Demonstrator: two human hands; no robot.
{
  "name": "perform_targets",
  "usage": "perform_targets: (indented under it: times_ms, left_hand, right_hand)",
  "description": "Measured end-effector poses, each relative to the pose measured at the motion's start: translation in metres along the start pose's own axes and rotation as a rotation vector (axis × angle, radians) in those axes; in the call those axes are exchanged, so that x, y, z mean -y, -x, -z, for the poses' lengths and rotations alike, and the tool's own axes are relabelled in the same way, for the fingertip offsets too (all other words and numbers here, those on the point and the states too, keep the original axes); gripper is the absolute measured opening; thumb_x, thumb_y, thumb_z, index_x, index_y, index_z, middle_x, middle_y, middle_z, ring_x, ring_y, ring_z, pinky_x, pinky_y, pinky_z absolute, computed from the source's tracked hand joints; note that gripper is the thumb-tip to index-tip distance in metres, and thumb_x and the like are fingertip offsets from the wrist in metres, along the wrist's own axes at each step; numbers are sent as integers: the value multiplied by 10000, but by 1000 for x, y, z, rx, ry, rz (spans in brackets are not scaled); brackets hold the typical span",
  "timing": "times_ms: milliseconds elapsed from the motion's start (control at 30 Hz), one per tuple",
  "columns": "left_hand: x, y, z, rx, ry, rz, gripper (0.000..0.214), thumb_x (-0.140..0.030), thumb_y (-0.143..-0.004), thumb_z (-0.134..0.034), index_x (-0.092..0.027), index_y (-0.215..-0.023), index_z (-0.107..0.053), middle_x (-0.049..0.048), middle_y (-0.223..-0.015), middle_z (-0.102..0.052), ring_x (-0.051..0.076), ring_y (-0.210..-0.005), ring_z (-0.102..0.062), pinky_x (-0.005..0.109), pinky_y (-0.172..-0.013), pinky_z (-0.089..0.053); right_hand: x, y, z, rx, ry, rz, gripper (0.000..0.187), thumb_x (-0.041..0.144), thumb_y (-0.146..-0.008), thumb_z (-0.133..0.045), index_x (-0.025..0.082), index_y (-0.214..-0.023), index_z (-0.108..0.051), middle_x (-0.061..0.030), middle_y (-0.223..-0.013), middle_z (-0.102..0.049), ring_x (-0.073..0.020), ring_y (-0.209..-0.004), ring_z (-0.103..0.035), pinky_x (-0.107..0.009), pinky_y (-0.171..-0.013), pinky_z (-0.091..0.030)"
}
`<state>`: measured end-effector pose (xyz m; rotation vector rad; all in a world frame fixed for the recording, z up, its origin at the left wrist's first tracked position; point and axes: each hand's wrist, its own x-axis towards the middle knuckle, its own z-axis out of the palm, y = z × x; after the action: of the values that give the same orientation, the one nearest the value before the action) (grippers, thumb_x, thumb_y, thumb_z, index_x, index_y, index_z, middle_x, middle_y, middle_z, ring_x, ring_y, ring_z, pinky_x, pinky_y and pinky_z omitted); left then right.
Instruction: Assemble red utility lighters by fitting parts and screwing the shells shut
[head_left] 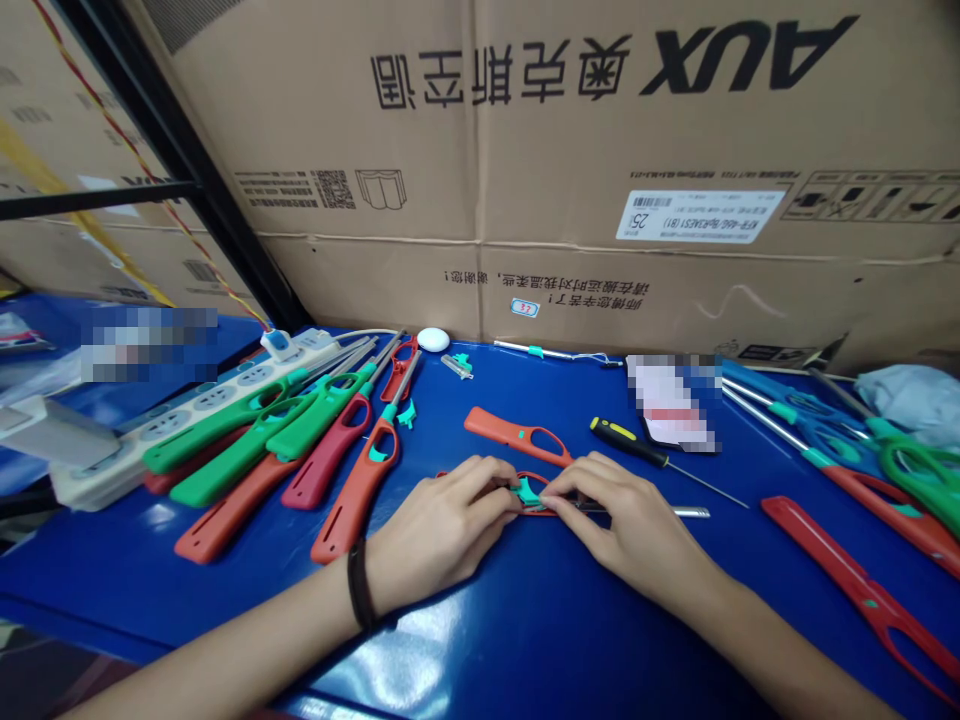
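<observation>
Close together over the blue table (480, 640), my two hands work on an opened long-nosed gas lighter with an orange handle. My left hand (457, 520) is closed around its handle, the fingertips at the teal trigger (528, 491). With thumb and forefinger, my right hand (626, 510) pinches the trigger's right side. The lighter's metal tube (690, 512) sticks out to the right beyond my right hand. Most of the handle is hidden under my fingers. Just behind lies a loose orange handle half (517, 434).
Several gas lighters (360, 480) lie at left beside a white power strip (202, 410). A screwdriver (630, 442) and phone (675, 400) lie behind my right hand. At right are a red handle half (847, 580) and more lighters (892, 505). A cardboard box (555, 200) stands behind.
</observation>
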<state>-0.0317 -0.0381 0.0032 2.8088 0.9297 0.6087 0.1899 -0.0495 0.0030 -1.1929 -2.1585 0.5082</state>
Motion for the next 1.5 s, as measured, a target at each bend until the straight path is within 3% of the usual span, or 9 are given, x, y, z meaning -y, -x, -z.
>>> perform_targets:
  times_ms: [333, 700, 867, 1067, 1500]
  left_hand:
    - [1, 0, 1, 1, -52, -39, 254, -189, -938, -447, -261, -1148, -569, 37, -1138, -577, 168, -955, -569, 239, -624, -503]
    - [0, 1, -3, -13, 79, 43, 142, -207, -942, -451, -208, -1015, -573, 26, -1092, -584, 155, -957, -550, 279, -810, -519]
    - [-1, 0, -2, -5, 96, 73, 170, -201, -935, -459, -191, -1088, -532, 41, -1089, -598, 163, -971, -557, 287, -825, -527]
    - [0, -1, -1, -14, 81, 43, 206, -222, -946, -443, -190, -1133, -524, 61, -1103, -601, 170, -980, -569, 292, -817, -531]
    - [3, -4, 5, 14, 69, -14, 212, -204, -955, -417, -204, -1119, -551, 57, -1096, -584, 163, -969, -569, 265, -786, -519]
  right_hand:
    - [-5, -3, 0, 34, -84, -107, 115, 202, -864, -574, 234, -811, -671, 7, -777, -655, -144, -708, -573, -266, -632, -445]
    - [0, -3, 3, 50, -81, -84, 109, 195, -856, -574, 217, -791, -658, -9, -789, -653, -153, -756, -591, -276, -688, -451]
    - [0, -2, 1, 55, -69, -68, 114, 179, -856, -561, 219, -784, -639, -6, -788, -643, -154, -771, -585, -275, -683, -457]
    - [2, 2, -4, -17, -12, 5, 124, 141, -867, -530, 215, -822, -619, -10, -830, -647, -167, -809, -568, -315, -742, -459]
    - [0, 2, -14, -113, -23, 73, 114, 166, -888, -527, 216, -839, -617, -19, -798, -650, -169, -772, -584, -299, -712, -472]
